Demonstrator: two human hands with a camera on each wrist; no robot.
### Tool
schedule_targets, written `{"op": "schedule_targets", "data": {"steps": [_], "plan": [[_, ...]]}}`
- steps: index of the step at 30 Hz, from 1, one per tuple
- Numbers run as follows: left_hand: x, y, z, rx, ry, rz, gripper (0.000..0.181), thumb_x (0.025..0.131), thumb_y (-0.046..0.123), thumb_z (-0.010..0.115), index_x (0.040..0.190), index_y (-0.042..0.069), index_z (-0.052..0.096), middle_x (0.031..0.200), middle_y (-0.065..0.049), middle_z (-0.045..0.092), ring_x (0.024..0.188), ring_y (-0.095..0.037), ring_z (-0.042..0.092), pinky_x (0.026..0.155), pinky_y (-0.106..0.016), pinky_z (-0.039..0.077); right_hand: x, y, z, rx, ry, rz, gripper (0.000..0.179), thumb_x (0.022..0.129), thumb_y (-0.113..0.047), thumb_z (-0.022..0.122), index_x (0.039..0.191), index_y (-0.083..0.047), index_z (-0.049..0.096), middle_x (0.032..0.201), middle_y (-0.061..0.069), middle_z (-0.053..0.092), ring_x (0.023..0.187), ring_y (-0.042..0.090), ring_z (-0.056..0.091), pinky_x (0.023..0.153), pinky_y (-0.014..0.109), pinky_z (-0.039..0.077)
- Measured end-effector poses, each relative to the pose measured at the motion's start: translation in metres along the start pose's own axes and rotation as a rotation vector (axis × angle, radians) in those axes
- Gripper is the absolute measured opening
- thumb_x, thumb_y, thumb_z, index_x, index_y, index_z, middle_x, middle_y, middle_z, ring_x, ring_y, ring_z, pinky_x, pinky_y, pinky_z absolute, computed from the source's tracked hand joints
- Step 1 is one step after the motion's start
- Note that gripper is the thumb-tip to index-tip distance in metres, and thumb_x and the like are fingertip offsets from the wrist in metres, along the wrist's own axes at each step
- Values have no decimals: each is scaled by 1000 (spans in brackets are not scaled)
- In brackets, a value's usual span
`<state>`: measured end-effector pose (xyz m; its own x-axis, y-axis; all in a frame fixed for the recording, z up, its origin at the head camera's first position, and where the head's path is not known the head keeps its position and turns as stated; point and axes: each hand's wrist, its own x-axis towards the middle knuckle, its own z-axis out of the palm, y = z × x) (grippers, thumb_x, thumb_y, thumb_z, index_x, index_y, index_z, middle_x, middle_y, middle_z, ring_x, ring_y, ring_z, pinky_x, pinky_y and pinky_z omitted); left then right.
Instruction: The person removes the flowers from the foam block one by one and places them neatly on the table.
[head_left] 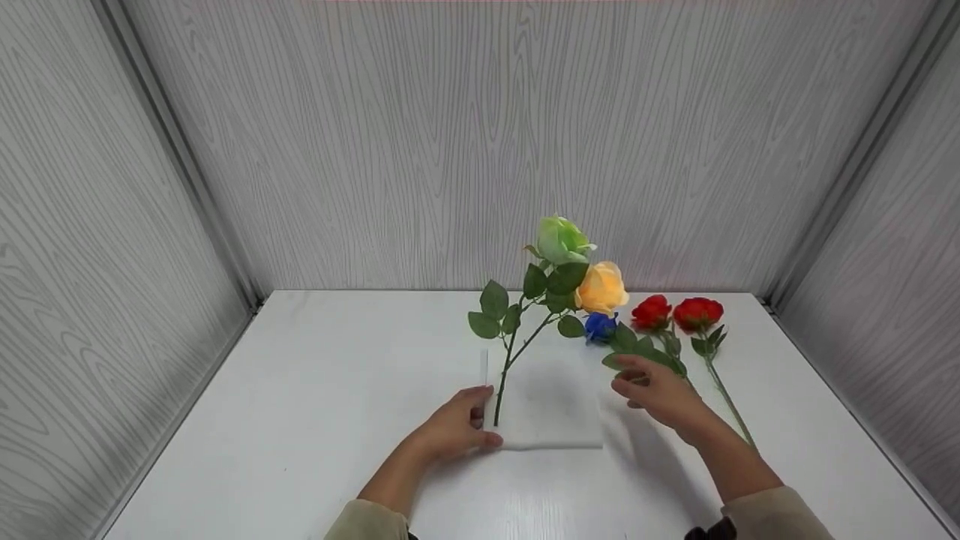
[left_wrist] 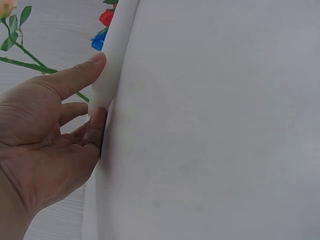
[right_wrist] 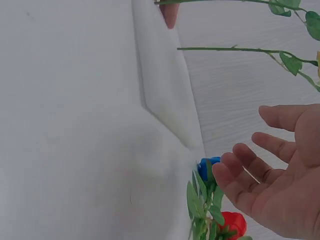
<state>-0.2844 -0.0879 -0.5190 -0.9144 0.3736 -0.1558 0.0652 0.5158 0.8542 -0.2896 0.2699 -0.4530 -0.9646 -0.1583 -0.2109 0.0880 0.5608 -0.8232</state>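
Thin white square sheet (head_left: 555,420) lies at centre-frame

Probably paper or foam, it should handle as light, bendy and easily creased; its raised near edge suits a gentle hold. The left hand (head_left: 454,427) pinches that edge's left end. Over the sheet slant a leafy pale-green rose (head_left: 561,241) and peach-yellow rose (head_left: 602,289). The right hand (head_left: 656,390), fingers loosely apart, holds nothing, left of two red roses (head_left: 697,313).

The table (head_left: 315,390) was white.
On it lay a white sheet (head_left: 551,412), a blue rose (head_left: 600,328) and two red roses (head_left: 697,313).
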Motion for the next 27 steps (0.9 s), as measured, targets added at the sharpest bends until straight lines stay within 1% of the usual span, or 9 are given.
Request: {"op": "schedule_targets", "data": {"steps": [6, 10, 15, 17, 20, 22, 23, 26, 27], "plan": [[0, -1, -1, -3, -13, 12, 95, 89, 18, 91, 167, 2, 39, 173, -21, 38, 144, -36, 58, 123, -53, 49, 19, -11, 25, 235, -13, -60, 55, 110, -24, 66, 160, -10, 49, 160, 27, 50, 146, 42, 56, 121, 50, 53], [-1, -2, -1, 2, -11, 19, 95, 89, 18, 91, 166, 1, 39, 172, -21, 39, 142, -36, 58, 123, -54, 49, 33, -17, 45, 364, 8, -80, 51, 109, -17, 64, 157, -9, 51, 160, 26, 50, 146, 40, 58, 121, 47, 53], [-1, -4, -1, 6, 2, -6, 95, 88, 20, 92, 166, 4, 40, 172, -19, 40, 142, -35, 59, 124, -54, 48, 50, -21, 76, 507, 22, -112, 49, 109, -11, 63, 156, -5, 53, 159, 27, 51, 144, 39, 58, 122, 46, 53], [0, -5, 0, 3, -1, -16, 96, 88, 22, 92, 167, 5, 40, 172, -18, 40, 143, -34, 58, 125, -53, 47, 56, -22, 87, 536, 23, -109, 50, 108, -11, 64, 157, -7, 52, 161, 25, 51, 146, 36, 58, 124, 47, 50], [1, -5, 1, -5, -8, -7, 96, 88, 23, 92, 167, 4, 40, 172, -18, 40, 143, -34, 59, 125, -54, 47, 64, -23, 103, 581, 30, -105, 53, 109, -14, 65, 160, -13, 51, 163, 20, 52, 151, 34, 55, 128, 47, 44], [2, -5, 1, -6, -7, 0, 96, 88, 23, 92, 167, 4, 40, 172, -18, 40, 143, -34, 59, 125, -54, 46, 69, -22, 112, 603, 36, -126, 56, 109, -16, 65, 163, -14, 48, 165, 18, 52, 154, 33, 53, 130, 47, 42], [2, -4, 1, -4, -4, 6, 96, 88, 22, 92, 167, 3, 40, 172, -19, 40, 142, -34, 59, 125, -54, 46, 72, -22, 117, 601, 37, -143, 58, 110, -16, 65, 164, -15, 46, 166, 18, 52, 155, 33, 52, 130, 46, 41], [2, -4, 0, 9, 5, 8, 96, 89, 23, 91, 167, 4, 40, 171, -19, 41, 142, -34, 59, 125, -55, 46, 79, -22, 127, 530, 35, -198, 60, 110, -20, 65, 166, -19, 45, 166, 12, 55, 154, 30, 54, 128, 42, 44], [2, -4, 0, 15, 3, 9, 96, 89, 23, 91, 167, 4, 40, 172, -19, 41, 142, -34, 59, 126, -55, 46, 80, -21, 129, 535, 25, -218, 60, 110, -19, 64, 166, -17, 44, 166, 12, 54, 154, 31, 53, 128, 41, 45]]}}
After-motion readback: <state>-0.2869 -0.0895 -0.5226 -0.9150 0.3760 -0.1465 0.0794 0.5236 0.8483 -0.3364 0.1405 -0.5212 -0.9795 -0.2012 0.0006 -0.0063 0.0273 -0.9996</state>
